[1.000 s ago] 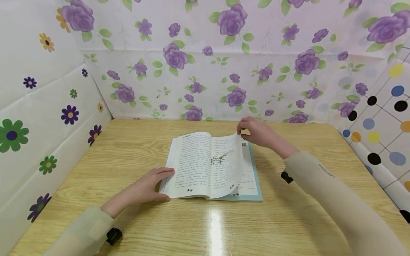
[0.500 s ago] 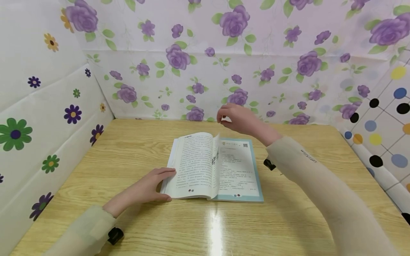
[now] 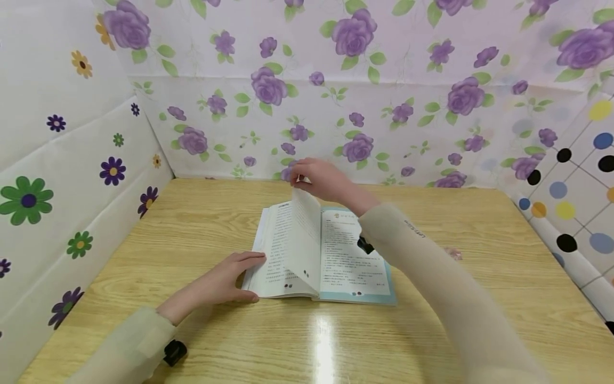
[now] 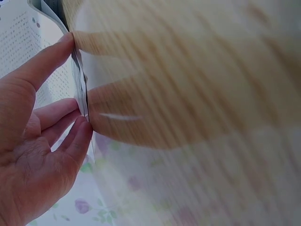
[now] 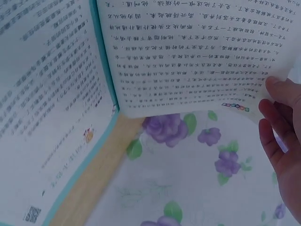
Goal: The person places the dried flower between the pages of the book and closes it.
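An open book (image 3: 355, 261) with printed pages and a pale blue border lies on the wooden table. My right hand (image 3: 320, 180) pinches the top corner of a page (image 3: 306, 240), which stands raised and slants over the left side of the book. In the right wrist view, thumb and fingers of the right hand (image 5: 284, 115) meet at the corner of the printed page (image 5: 188, 61). My left hand (image 3: 229, 281) rests at the book's left edge, thumb and fingers spread. The left wrist view shows fingertips of the left hand (image 4: 44, 136) touching that edge.
Wooden table surface (image 3: 206, 213) surrounds the book. A wall covering with purple roses (image 3: 268, 85) rises behind the table. Flower-print (image 3: 112, 173) and dotted (image 3: 558, 189) coverings flank the sides. A black wrist device (image 3: 175, 352) sits by the left sleeve.
My right hand has moved left, carrying a page over from the right side of the book. The blue-bordered page beneath is now exposed. The left hand has stayed at the left edge.
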Demonstrator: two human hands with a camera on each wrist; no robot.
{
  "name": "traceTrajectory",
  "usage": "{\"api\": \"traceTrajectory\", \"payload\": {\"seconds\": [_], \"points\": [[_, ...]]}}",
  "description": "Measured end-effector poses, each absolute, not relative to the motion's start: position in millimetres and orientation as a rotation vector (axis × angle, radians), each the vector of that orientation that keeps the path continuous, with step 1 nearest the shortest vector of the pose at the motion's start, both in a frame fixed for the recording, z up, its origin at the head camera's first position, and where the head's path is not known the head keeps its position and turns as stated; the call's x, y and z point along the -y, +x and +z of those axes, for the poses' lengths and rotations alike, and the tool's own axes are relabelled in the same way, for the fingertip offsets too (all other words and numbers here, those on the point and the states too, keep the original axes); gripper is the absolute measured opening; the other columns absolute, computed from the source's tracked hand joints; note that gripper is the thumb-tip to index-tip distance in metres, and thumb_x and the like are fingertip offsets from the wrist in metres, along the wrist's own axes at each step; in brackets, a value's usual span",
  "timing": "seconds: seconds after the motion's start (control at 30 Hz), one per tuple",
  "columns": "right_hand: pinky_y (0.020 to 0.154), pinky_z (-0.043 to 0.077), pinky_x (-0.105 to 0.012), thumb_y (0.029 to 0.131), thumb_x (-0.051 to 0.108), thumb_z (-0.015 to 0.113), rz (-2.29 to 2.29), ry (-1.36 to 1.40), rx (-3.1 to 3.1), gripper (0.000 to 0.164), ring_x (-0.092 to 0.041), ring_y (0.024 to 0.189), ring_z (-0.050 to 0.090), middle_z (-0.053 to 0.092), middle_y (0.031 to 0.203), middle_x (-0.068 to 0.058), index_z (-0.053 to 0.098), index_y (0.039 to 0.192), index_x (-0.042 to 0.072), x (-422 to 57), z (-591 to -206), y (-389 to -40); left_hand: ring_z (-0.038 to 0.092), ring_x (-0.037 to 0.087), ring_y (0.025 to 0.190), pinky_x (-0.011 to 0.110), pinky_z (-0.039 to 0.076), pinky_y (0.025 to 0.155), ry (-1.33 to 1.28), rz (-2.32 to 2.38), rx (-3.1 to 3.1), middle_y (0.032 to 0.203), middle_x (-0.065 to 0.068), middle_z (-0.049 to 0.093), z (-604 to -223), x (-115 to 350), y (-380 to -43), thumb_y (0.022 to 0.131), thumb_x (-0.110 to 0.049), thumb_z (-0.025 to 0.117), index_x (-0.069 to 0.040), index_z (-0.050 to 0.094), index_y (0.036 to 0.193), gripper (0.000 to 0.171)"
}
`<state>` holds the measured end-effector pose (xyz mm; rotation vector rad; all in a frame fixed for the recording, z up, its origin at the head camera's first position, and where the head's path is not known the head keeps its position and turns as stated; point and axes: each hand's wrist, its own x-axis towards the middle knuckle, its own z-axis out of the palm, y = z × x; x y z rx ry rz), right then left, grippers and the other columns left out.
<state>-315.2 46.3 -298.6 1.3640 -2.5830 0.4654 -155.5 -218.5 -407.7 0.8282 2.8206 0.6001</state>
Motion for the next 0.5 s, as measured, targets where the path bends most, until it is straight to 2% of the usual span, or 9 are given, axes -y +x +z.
{"api": "traceTrajectory", "payload": {"seconds": [0.13,0.33,0.5], "points": [[0.084,0.053,-0.029,0.096,0.013,0.065,0.516,1.391,2.614,0.006,-0.016,0.094,0.064,0.067,0.101,-0.002,0.07,0.098,0.014,-28.4,-309.8,-319.2,0.046,0.038,0.136,0.052,0.043,0.109,0.837,0.609,-2.813,0.15,0.016,0.047,-407.8,218.3,-155.9,0.078,-0.034,0.084,-0.001,0.048,0.144,0.082],[0.086,0.054,-0.026,0.096,0.011,0.063,0.735,1.462,2.651,0.007,-0.015,0.093,0.065,0.068,0.099,-0.004,0.07,0.099,0.009,-4.1,-333.3,-325.4,0.05,0.037,0.132,0.052,0.044,0.107,0.858,0.612,-2.833,0.147,0.016,0.052,-409.3,218.8,-156.2,0.077,-0.032,0.085,-0.003,0.052,0.142,0.079],[0.085,0.053,-0.025,0.096,0.012,0.064,0.764,1.421,2.722,0.005,-0.013,0.093,0.065,0.068,0.1,-0.002,0.069,0.097,0.012,10.4,-348.2,-327.7,0.051,0.036,0.13,0.052,0.043,0.108,0.864,0.637,-2.83,0.145,0.014,0.054,-409.2,220.1,-156.6,0.076,-0.031,0.086,-0.004,0.052,0.142,0.079]]}}
